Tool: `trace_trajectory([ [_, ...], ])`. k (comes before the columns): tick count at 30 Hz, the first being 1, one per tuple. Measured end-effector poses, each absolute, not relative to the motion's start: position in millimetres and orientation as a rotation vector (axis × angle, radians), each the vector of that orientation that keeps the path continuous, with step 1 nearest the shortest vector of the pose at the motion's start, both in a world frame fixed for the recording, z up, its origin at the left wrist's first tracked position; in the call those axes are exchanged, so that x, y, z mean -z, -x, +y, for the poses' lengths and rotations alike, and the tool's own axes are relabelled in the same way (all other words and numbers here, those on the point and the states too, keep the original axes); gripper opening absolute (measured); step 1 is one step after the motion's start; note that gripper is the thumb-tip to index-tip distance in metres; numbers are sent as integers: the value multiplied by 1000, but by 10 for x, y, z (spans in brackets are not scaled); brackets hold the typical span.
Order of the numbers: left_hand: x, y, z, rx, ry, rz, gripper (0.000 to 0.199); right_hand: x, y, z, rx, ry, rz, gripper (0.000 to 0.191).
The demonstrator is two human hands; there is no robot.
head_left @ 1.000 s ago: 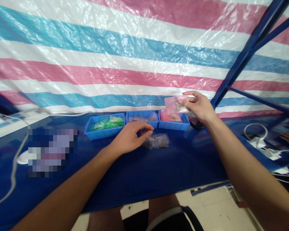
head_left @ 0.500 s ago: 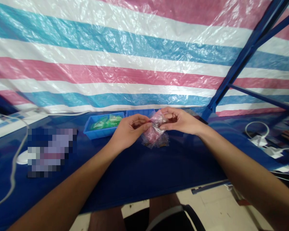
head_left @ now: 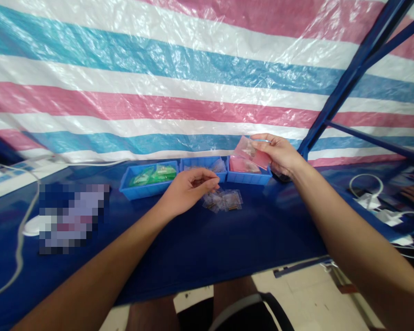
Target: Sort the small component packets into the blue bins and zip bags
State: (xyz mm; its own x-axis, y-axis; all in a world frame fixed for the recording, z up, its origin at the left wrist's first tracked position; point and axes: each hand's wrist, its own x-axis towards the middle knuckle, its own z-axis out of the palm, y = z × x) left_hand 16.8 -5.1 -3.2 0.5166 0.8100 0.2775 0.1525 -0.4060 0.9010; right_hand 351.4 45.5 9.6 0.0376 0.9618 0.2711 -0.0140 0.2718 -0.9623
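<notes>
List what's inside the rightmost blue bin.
The bin holds pink plastic; the right hand and its pink bag partly cover it, and anything underneath is hidden.

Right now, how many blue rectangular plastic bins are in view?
3: left bin with green plastic packets, middle bin partly behind the left hand, right bin with pink plastic packets.

We saw the right hand (head_left: pixel 278 154) part from the left hand (head_left: pixel 193 186) — from mid-frame to right of centre, slightly higher — with a pink packet (head_left: pixel 244 147) in its fingers. Right of centre, the blue tray (head_left: pixel 249 178) hidden half a second earlier reappeared, and the clear packets (head_left: pixel 232 201) at mid-frame lay uncovered.
</notes>
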Motion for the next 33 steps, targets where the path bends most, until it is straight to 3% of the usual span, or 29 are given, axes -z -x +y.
trace_trajectory([
  [7, 41, -171, -39, -889, -1898, 790, 38, -38, -3557, 641, -788, 1152, -1815, 49],
  [13, 74, -152, -37, -881, -1999, 842, 36, -3, -3466, 707, -425, 1184, -2056, 25],
  [19, 76, -152, -40, -866, -2036, 855, 36, -63, -3456, 620, -102, 1038, -2213, 21],
  [28, 95, -134, -69, -771, -2568, 805, 26, 65, -3464, 539, -222, 1104, -2332, 25],
  [33, 190, -234, -122, -620, -2744, 568, 48, 97, -3442, 569, -243, 1143, -2322, 25],
])
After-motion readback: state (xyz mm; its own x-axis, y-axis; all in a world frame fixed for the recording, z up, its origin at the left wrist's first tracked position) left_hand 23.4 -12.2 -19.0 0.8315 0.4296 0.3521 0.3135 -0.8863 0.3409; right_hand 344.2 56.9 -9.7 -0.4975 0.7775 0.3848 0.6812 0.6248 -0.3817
